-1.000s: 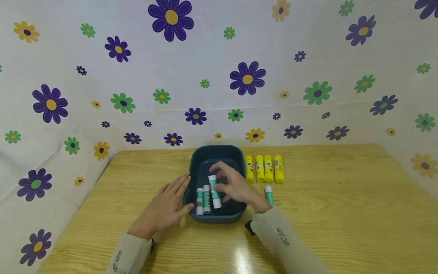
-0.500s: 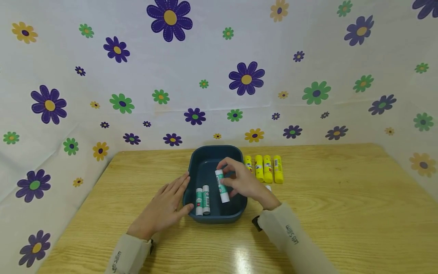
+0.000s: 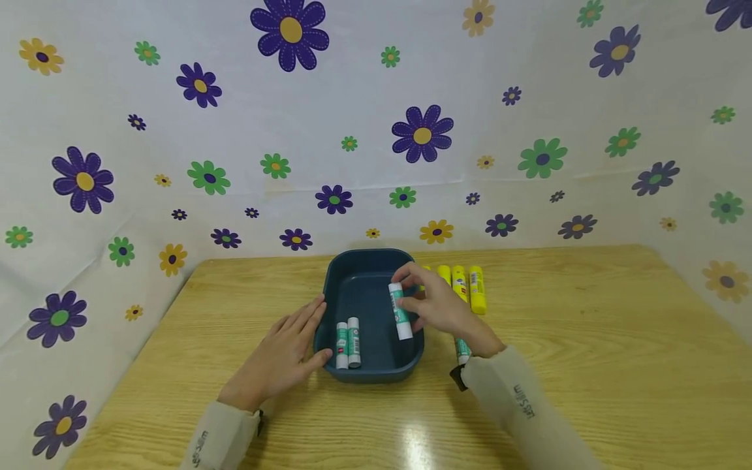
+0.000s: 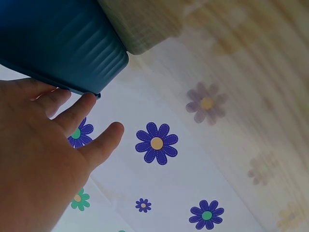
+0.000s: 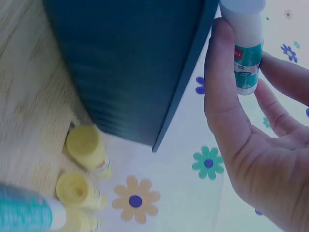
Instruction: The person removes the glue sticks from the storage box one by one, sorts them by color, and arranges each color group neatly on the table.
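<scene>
My right hand (image 3: pixel 442 307) pinches a white and green glue stick (image 3: pixel 401 311) between thumb and fingers, over the right side of a dark blue bin (image 3: pixel 369 376). In the right wrist view the glue stick (image 5: pixel 247 58) shows its green label and white ends, above the bin's rim. Two more green glue sticks (image 3: pixel 354 343) lie side by side in the bin's near left corner. My left hand (image 3: pixel 282 352) rests against the bin's left rim with its fingers straight; the left wrist view shows its fingertips (image 4: pixel 88 100) along the rim.
Several yellow glue sticks (image 3: pixel 478 290) lie in a row on the wooden table (image 3: pixel 576 339) right of the bin, partly behind my right hand. Another green glue stick (image 3: pixel 463 351) lies nearer, mostly hidden under my right wrist. A flowered cloth (image 3: pixel 364 98) hangs behind the table.
My right hand has lifted the green glue stick away from the two in the corner and carried it rightward across the bin. The left hand has stayed on the rim.
</scene>
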Action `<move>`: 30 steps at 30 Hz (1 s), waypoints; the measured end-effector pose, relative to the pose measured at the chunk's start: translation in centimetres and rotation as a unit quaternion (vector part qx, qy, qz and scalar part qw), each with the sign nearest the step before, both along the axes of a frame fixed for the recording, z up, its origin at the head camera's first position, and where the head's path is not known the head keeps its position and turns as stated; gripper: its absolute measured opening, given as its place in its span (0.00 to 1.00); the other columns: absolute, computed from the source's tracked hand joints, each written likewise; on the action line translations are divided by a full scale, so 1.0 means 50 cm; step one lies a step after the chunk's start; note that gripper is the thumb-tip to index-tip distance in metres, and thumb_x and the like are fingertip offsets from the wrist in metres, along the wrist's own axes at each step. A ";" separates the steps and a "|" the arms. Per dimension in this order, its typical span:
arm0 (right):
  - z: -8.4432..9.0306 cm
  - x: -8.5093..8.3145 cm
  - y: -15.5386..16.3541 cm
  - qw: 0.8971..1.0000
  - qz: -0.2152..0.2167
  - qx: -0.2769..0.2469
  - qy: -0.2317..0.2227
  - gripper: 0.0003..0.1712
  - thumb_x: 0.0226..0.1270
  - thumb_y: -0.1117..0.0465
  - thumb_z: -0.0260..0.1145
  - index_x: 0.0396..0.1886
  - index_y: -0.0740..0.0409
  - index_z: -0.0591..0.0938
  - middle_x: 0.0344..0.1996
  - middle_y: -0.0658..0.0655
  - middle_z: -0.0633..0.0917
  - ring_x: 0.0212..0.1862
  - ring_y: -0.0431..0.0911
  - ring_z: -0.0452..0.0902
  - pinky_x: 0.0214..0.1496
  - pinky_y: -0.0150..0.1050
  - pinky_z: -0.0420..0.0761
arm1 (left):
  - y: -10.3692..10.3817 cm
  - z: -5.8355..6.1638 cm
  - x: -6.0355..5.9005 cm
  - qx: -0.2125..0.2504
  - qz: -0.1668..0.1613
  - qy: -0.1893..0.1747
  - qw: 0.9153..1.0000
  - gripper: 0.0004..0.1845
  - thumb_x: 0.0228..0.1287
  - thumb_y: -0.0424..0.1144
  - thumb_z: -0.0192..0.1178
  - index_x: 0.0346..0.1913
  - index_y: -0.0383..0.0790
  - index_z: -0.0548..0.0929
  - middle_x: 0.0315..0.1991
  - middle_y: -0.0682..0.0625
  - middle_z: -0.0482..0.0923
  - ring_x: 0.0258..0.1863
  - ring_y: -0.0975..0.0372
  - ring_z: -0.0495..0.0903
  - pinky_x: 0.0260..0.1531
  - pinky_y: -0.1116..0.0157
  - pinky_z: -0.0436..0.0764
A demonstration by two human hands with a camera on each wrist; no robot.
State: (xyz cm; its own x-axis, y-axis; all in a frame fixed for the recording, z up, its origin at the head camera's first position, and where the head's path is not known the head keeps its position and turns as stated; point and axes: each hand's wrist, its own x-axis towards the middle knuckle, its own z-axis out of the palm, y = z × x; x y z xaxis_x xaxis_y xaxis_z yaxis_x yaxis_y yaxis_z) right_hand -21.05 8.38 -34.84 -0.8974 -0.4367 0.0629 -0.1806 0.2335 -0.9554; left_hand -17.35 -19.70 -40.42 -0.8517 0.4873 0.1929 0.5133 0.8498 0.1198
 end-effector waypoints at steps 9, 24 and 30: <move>0.001 0.001 0.035 1.000 -0.016 -0.003 -0.011 0.16 0.63 0.74 0.55 0.50 0.58 0.70 0.44 0.66 0.71 0.37 0.57 0.75 0.27 0.55 0.79 | 0.001 -0.002 0.000 -0.001 0.001 -0.001 1.000 0.41 0.63 0.59 0.47 0.71 0.38 0.51 0.72 0.49 0.44 0.69 0.56 0.48 0.61 0.48 0.55; -0.006 0.010 0.093 0.999 -0.036 0.026 -0.006 0.16 0.64 0.72 0.56 0.51 0.60 0.69 0.45 0.67 0.70 0.34 0.55 0.75 0.27 0.50 0.80 | 0.001 -0.002 0.003 -0.005 0.005 -0.007 1.000 0.40 0.64 0.59 0.46 0.71 0.38 0.50 0.72 0.49 0.44 0.69 0.55 0.48 0.61 0.47 0.54; -0.009 0.013 0.111 0.998 -0.043 0.038 0.002 0.17 0.64 0.72 0.56 0.52 0.63 0.68 0.43 0.68 0.71 0.33 0.55 0.75 0.25 0.47 0.81 | 0.003 -0.002 0.000 -0.007 0.004 -0.003 1.000 0.40 0.64 0.59 0.46 0.71 0.38 0.51 0.72 0.49 0.44 0.68 0.55 0.48 0.61 0.47 0.55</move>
State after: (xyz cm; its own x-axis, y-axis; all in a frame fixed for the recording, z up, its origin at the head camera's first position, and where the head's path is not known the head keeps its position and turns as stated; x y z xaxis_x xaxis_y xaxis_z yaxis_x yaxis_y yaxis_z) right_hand -20.42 13.94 -35.27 -0.9317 -0.3614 0.0357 -0.1597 0.3196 -0.9340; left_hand -17.34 -19.56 -40.53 -0.8565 0.4831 0.1816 0.5059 0.8554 0.1108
